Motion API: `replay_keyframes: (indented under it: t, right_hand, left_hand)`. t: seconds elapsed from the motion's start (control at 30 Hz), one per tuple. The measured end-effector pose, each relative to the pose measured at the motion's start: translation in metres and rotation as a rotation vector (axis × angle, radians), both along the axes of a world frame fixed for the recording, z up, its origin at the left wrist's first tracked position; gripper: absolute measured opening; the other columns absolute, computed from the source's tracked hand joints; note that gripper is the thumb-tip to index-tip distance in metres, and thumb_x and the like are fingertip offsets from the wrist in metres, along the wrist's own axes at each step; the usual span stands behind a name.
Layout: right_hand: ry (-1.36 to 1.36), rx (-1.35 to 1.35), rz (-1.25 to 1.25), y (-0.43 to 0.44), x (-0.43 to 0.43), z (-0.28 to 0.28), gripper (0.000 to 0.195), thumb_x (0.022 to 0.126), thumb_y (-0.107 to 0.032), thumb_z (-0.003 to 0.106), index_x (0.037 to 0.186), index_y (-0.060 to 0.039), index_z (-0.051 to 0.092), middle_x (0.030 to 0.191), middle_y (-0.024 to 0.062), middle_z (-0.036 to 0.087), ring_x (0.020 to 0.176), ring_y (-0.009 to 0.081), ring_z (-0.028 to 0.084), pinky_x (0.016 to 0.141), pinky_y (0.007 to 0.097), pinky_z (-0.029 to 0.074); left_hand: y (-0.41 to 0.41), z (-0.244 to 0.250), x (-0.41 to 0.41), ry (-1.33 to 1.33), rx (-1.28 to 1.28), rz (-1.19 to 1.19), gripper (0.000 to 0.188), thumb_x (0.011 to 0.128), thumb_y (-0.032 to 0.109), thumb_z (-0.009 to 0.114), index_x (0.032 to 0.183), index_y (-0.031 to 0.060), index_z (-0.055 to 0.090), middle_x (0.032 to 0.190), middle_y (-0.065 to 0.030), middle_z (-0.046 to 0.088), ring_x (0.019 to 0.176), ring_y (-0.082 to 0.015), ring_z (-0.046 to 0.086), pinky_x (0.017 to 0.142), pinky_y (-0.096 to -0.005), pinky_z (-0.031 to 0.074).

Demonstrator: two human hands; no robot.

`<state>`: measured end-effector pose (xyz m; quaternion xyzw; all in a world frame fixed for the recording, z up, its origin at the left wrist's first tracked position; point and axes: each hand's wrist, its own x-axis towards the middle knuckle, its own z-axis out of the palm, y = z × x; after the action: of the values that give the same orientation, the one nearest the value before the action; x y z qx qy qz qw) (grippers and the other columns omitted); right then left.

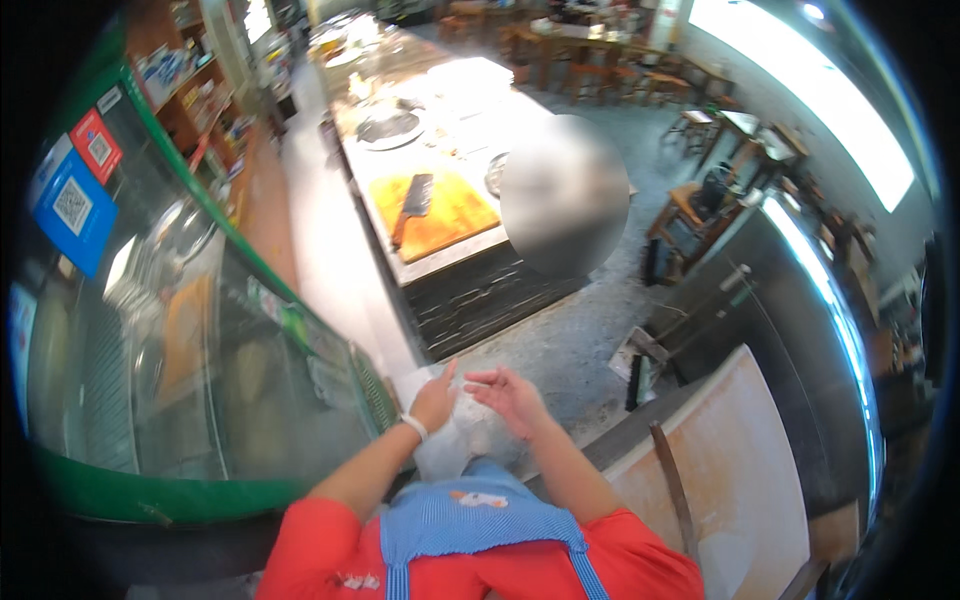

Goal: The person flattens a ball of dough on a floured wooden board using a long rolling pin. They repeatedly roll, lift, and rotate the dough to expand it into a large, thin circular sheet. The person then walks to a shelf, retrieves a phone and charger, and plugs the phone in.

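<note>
My left hand [435, 403], with a white band at the wrist, is raised in front of my apron, its index finger pointing forward. Just below and behind it is a whitish thin sheet [439, 450], perhaps plastic or cloth; whether the hand grips it cannot be told. Close on the right, my right hand [511, 401] has its fingers apart and bent towards the left hand, with nothing seen in it. Both hands are slightly blurred. I wear a blue apron [480, 517] over a red top.
Ahead is a long counter [457, 266] bearing a wooden chopping board [457, 214], a cleaver [417, 199] and a dark-filled plate [390, 129]. A green-framed glass cabinet [247, 232] flanks my left. A pale board [735, 465] is at right. A blurred oval hides the counter's right corner.
</note>
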<state>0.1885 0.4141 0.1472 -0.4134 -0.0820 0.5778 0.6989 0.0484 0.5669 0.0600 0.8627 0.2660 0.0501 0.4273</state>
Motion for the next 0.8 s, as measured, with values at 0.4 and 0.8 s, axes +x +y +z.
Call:
replay_keyframes:
  t: [0.4,0.8]
  right_hand:
    - [0.321,-0.298,-0.175,0.127,0.081,-0.091,0.016,0.099,-0.022,0.061,0.101,-0.0056,0.06,0.096,0.0108,0.068,0.081,0.0199,0.066,0.071,0.0292,0.056]
    - [-0.358,-0.741,-0.537,0.183,0.222,-0.109,0.01,0.091,-0.016,0.064,0.09,-0.0064,0.068,0.077,0.0059,0.069,0.062,0.0122,0.061,0.055,0.0255,0.047]
  left_hand:
    - [0.182,-0.095,-0.066,0.541,-0.098,-0.059,0.04,0.098,0.039,0.049,0.093,0.01,0.076,0.096,-0.016,0.074,0.095,-0.0354,0.069,0.089,-0.0431,0.053]
    - [0.386,-0.151,-0.031,0.415,-0.07,0.095,0.033,0.095,0.035,0.056,0.099,0.0074,0.074,0.103,-0.0212,0.072,0.101,-0.039,0.067,0.09,-0.0454,0.053]
